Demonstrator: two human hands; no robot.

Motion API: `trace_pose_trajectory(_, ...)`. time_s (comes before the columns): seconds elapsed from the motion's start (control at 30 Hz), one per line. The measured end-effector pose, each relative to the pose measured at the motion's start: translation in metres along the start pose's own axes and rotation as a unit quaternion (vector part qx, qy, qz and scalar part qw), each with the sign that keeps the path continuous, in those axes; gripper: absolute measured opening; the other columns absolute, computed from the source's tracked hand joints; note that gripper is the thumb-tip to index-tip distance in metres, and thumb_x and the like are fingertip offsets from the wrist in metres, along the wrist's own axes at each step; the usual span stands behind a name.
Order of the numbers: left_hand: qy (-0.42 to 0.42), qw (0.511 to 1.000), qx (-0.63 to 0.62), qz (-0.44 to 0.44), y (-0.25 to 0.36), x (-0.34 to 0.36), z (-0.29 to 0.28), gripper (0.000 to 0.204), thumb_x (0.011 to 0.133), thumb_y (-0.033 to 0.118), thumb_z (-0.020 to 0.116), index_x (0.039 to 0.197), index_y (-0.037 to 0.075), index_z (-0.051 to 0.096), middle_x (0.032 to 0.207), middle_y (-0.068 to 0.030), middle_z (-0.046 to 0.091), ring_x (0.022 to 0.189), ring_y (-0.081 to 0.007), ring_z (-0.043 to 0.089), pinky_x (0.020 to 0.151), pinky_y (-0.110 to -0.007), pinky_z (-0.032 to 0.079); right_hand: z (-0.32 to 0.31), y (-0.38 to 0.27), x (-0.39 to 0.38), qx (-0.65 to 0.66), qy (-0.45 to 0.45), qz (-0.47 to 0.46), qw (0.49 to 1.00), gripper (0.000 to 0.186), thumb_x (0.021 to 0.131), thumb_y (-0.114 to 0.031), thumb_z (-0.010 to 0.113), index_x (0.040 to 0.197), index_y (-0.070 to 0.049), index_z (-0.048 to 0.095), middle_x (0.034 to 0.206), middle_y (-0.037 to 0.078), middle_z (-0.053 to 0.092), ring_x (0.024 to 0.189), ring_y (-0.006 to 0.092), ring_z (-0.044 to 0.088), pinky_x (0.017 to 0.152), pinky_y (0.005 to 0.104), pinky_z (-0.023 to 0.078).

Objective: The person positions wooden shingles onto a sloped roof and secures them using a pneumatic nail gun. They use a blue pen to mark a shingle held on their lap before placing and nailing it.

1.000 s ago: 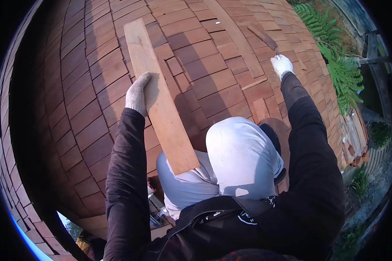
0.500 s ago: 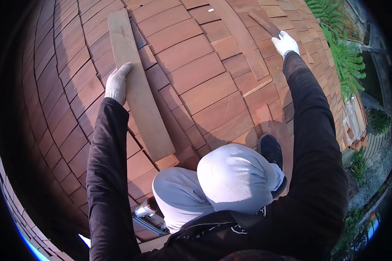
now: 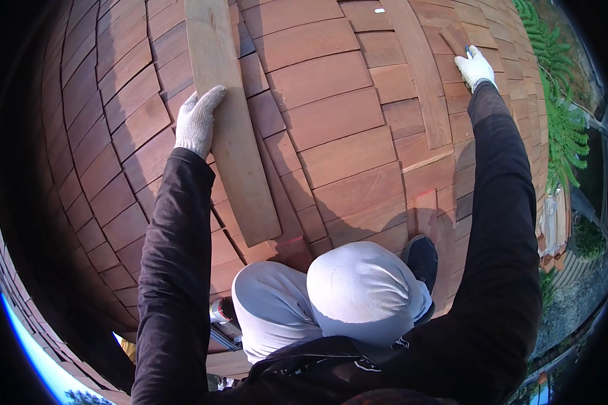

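Note:
My left hand (image 3: 197, 125), in a white knit glove, is at the left edge of a long, light-brown wooden board (image 3: 240, 158). Its thumb lies over the board's face and its other fingers are partly hidden at the edge. The board slants down toward my knees across the reddish-brown wooden shingles (image 3: 331, 142). Far to the right, my gloved right hand (image 3: 476, 69) is closed at the near end of a short, narrow wood piece (image 3: 454, 38). A small blue bit shows at those fingertips, too small to name.
A second long plank (image 3: 419, 74) lies on the shingles between my hands. My grey-clad knees (image 3: 361, 290) and a dark shoe (image 3: 422, 263) are close in front. Green fern leaves (image 3: 561, 128) and a wrapped bundle of shingles (image 3: 554, 219) border the right side.
The view has shifted, so the roof appears farther right and lower. The short wood piece at my right hand looks turned, showing a broader face. My left hand stays at the board's edge.

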State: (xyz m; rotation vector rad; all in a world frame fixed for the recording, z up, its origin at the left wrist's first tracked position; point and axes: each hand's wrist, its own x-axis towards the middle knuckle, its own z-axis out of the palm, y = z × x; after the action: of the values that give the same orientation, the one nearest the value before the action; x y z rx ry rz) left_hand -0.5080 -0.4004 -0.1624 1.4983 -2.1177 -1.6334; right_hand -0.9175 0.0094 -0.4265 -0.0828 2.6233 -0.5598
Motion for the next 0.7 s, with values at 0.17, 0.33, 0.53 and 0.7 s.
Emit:
trace_pose_trajectory(0.17,0.016,1.000,0.008,-0.011,-0.001,-0.001,-0.003,0.041,0.097,0.028,0.071,0.126,-0.001,0.070,0.107,-0.0082,0.073,0.091,-0.0153,0.069,0.082,-0.030,0.054,-0.004,-0.014,-0.004,0.116,-0.069,0.028,0.990,0.089,0.084,-0.031,0.072,0.163,-0.013,0.035,0.075,0.004,0.062,0.050,0.0127,0.048,0.048,0.0346,0.041)
trace_pose_trajectory(0.33,0.003,0.999,-0.018,-0.027,0.001,-0.001,-0.002,0.040,0.097,0.027,0.071,0.126,-0.001,0.069,0.107,-0.0088,0.073,0.091,-0.0161,0.069,0.083,-0.031,0.055,-0.025,-0.010,0.014,-0.144,-0.061,-0.048,0.987,0.074,0.087,-0.040,0.067,0.152,-0.010,0.051,0.148,0.018,0.059,0.140,0.0340,0.054,0.116,0.0412,0.042)
trace_pose_trajectory(0.53,0.004,1.000,-0.001,-0.009,0.006,-0.002,0.005,0.041,0.097,0.028,0.070,0.125,-0.002,0.068,0.106,-0.0099,0.074,0.089,-0.0176,0.070,0.082,-0.032,0.056,-0.013,0.009,-0.011,-0.171,0.031,-0.121,0.977,0.041,0.096,-0.029,0.054,0.131,-0.010,0.068,0.127,0.021,0.069,0.120,0.0399,0.064,0.104,0.0502,0.050)
trace_pose_trajectory(0.7,-0.011,0.999,-0.028,-0.023,0.011,-0.003,0.009,0.040,0.098,0.028,0.068,0.125,-0.001,0.068,0.104,-0.0108,0.074,0.085,-0.0189,0.070,0.080,-0.035,0.057,-0.027,0.028,-0.078,-0.008,0.114,-0.188,0.975,0.039,0.098,-0.028,0.059,0.131,-0.008,0.067,0.121,0.021,0.072,0.115,0.0395,0.067,0.100,0.0452,0.053)
